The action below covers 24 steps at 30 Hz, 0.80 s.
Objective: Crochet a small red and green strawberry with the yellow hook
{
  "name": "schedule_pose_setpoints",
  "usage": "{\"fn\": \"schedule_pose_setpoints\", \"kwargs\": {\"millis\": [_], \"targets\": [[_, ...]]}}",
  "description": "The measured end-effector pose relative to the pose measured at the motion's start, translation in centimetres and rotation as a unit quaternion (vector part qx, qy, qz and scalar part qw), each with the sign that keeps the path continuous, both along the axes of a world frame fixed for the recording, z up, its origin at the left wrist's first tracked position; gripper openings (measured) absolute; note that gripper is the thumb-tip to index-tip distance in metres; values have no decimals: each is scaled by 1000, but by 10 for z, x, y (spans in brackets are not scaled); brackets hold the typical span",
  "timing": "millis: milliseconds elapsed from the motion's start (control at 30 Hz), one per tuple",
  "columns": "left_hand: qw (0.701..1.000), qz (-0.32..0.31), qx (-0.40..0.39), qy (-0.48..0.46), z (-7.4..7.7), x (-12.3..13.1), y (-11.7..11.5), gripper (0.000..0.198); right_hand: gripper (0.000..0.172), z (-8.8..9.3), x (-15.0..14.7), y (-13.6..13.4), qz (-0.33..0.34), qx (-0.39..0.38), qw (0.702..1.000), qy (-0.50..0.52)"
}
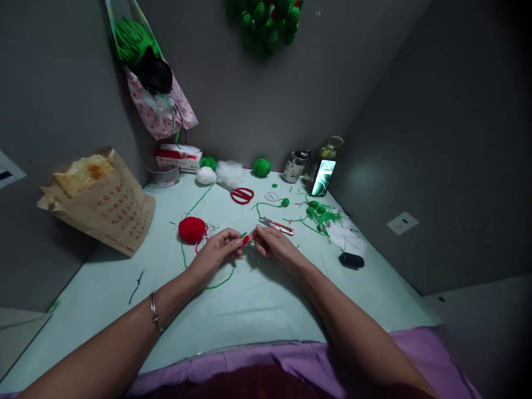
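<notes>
Over the middle of the table, my left hand pinches a small red and green crochet piece between thumb and fingers. My right hand is closed at the right side of that piece, its fingertips almost touching it; what they hold, if anything, is too small to make out. A green strand of yarn loops on the table below my left hand. Just left of that hand sits a red ball of yarn. Orange-handled thread snips lie right behind my right hand.
Red-handled scissors, green yarn balls, a white yarn ball and white stuffing lie farther back. A paper bag with flatbread stands left. At right are a lit phone, green pieces and a dark roll.
</notes>
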<state>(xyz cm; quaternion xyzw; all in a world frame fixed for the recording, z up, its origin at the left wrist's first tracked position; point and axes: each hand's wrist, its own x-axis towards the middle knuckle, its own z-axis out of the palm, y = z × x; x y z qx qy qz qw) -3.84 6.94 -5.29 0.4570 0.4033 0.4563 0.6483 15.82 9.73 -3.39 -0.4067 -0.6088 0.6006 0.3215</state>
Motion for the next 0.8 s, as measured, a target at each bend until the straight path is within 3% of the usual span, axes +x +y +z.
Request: {"fn": "schedule_pose_setpoints", "kwargs": {"millis": [267,533,800], "targets": [[1000,17,-4,-2,2,1,0,31,42,-3,2,3,12,0,1000,-1],[999,9,26,39,2,-2,1,29,47,3,0,2,19,20,999,-26],[993,-5,45,106,4,-6,3,30,33,-6,14,19,-59,91,992,-71]]}}
